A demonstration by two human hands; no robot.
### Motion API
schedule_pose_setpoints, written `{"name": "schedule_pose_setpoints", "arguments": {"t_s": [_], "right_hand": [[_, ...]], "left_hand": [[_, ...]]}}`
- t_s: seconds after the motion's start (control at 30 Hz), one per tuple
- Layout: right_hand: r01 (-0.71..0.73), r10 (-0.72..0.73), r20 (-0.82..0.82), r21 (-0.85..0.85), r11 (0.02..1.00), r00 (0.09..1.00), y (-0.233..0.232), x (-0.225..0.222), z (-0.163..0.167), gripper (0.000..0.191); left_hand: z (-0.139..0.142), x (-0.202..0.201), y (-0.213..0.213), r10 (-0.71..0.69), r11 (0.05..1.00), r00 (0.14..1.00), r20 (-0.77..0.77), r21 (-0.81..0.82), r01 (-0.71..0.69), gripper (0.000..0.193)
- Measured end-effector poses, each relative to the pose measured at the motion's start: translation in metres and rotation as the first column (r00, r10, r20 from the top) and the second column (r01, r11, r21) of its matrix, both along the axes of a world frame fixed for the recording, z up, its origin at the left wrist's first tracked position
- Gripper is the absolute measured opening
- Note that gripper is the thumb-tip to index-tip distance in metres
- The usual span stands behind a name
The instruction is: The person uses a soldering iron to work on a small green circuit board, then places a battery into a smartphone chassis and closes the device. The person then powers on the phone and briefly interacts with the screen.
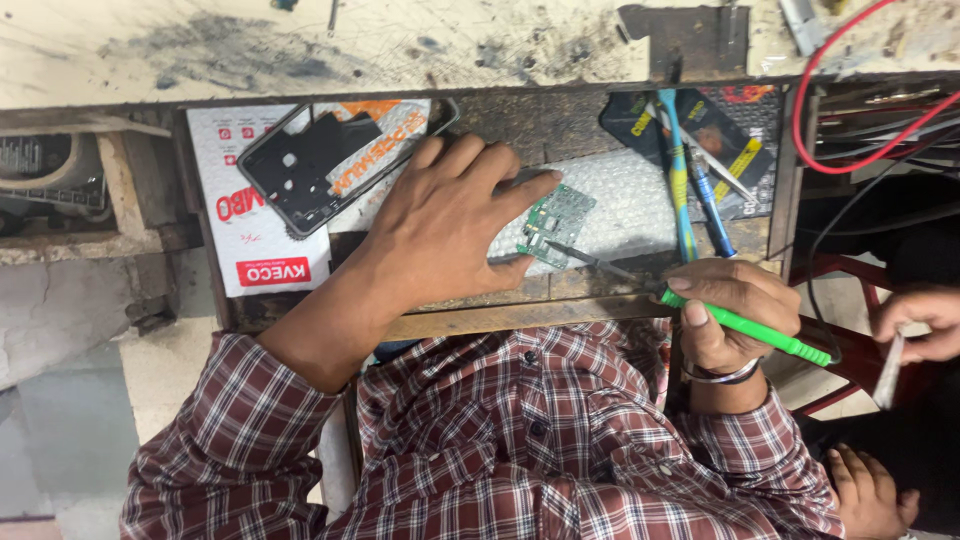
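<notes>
My left hand [450,225] lies flat on a small green circuit board [558,222], pinning it between fingers and thumb onto a sheet of bubble wrap [625,205]. In my right hand [725,310], which wears a metal bangle, is a green-handled tool [770,335]. Its thin metal tip [585,258] touches the board's lower edge. Both sleeves are red plaid.
A black phone frame [325,160] rests on a white printed package [255,215] at the left. A blue toothbrush [678,170] and tweezers lie on dark packets at the right. Red cable [830,120] loops beyond. Another person's hands [920,320] hold a pale strip at far right.
</notes>
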State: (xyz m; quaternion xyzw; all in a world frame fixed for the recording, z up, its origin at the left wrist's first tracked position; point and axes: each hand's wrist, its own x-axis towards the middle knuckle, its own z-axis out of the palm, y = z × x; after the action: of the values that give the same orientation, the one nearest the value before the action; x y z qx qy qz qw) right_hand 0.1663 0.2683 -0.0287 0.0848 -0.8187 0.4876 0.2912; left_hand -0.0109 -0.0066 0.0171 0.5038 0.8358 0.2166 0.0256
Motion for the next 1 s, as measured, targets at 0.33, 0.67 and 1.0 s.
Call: {"name": "schedule_pose_setpoints", "arguments": {"t_s": [0.33,0.67,1.0], "right_hand": [[0.117,-0.151,-0.065,-0.371,0.921,0.986,-0.005,0.007,-0.016,0.037],[0.12,-0.137,-0.042,-0.275,0.954,0.99,-0.002,0.008,-0.016,0.038],[-0.001,0.001,-0.028,-0.016,1.0,1.0,-0.001,0.001,0.0,0.035]], "left_hand": [[0.002,-0.004,-0.014,0.016,0.92,0.977,-0.214,0.385,0.069,0.036],[0.006,-0.006,-0.001,-0.141,0.935,0.99,0.01,0.33,0.13,0.029],[0.001,-0.002,0.003,-0.072,0.997,0.997,0.009,-0.016,0.072,0.083]]}}
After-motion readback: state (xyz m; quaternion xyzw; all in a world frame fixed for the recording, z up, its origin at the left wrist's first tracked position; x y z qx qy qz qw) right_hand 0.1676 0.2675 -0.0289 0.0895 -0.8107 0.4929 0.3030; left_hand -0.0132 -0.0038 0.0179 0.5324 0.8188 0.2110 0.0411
